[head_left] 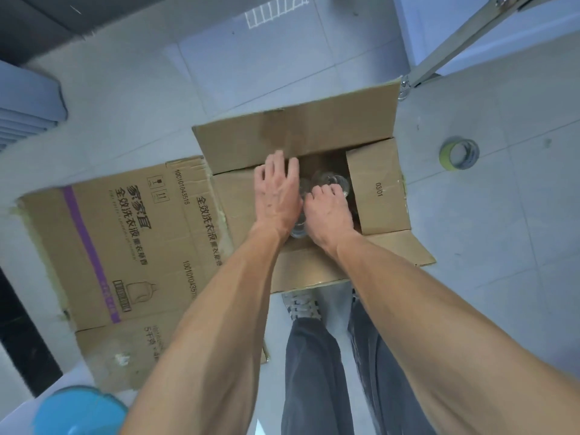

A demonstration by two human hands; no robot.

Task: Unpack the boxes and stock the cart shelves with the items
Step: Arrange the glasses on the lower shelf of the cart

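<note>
1. Head view: clear glasses (330, 181) stood upright inside the open cardboard box (381, 189), directly under both hands.
2. Right hand (328, 211) curled its fingers over one glass rim; left hand (276, 196) lay spread, gripping nothing visible.

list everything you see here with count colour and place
open brown cardboard box: one, on the grey tiled floor, centre
clear glass items: several, exact count hidden, inside the box
flattened brown cardboard with purple stripe: one, left of the box
roll of tape: one, green-edged, on the floor to the right
blue round object: one, bottom left corner
metal bar: one, silver, top right
left hand: fingers spread, reaching into the box
right hand: fingers curled over the glass items
</note>
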